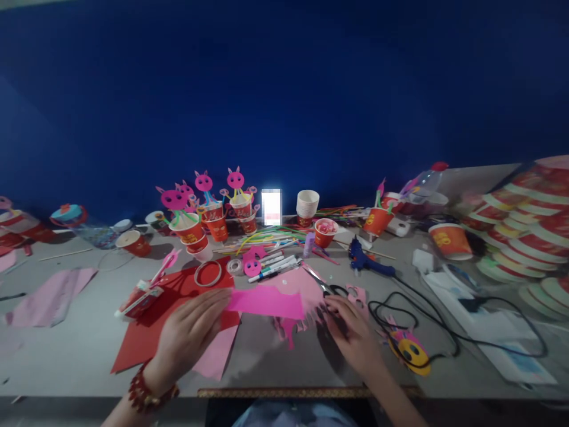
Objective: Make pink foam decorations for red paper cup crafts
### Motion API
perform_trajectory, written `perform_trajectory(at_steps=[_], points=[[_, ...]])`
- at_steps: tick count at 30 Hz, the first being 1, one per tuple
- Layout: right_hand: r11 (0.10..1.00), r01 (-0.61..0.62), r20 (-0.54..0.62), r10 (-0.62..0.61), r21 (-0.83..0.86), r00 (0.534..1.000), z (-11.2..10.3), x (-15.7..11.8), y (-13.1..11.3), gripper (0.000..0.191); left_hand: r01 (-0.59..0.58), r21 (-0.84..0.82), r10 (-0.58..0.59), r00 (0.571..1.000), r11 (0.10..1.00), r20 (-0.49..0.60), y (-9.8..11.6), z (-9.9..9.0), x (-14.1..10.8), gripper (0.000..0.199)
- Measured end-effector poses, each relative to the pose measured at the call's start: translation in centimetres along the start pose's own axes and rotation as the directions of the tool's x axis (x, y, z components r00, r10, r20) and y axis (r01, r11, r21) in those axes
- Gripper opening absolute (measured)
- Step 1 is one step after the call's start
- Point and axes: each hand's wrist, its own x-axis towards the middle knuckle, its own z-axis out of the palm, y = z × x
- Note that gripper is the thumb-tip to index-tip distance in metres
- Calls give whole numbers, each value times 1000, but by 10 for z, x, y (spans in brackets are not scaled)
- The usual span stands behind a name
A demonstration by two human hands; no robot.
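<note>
My left hand pinches the left end of a bright pink strip of paper, which is stretched out above the table. Close to the strip's right end, my right hand has its fingers curled at the black handles of a pair of scissors. The blades point away and to the left. One handle loop shows beyond the fingers; the rest is hidden. Pink paper scraps lie under and beside the strip. Beneath my left hand are a red sheet and a pale pink sheet.
Behind are markers, a tape roll and paper cups with pink figures. A blue glue gun trails its black cord across the right side. Beyond it are a white power strip and stacked cups.
</note>
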Motion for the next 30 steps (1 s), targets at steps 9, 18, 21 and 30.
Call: perform_trajectory(at_steps=[9, 18, 21, 30], points=[[1000, -7, 45, 7, -3, 999, 0, 5, -13, 23, 119, 170, -146, 977, 978, 158, -37, 2, -131, 48], [999, 37, 171, -34, -17, 985, -7, 16, -24, 19, 192, 173, -233, 936, 966, 263, -49, 23, -139, 29], [996, 90, 312, -92, 22, 946, -2, 17, -41, 20, 161, 76, -174, 965, 984, 198, -33, 32, -103, 23], [970, 220, 517, -135, -107, 845, 17, 33, -66, 26, -26, -201, 128, 847, 979, 516, 37, 82, -1, 57]])
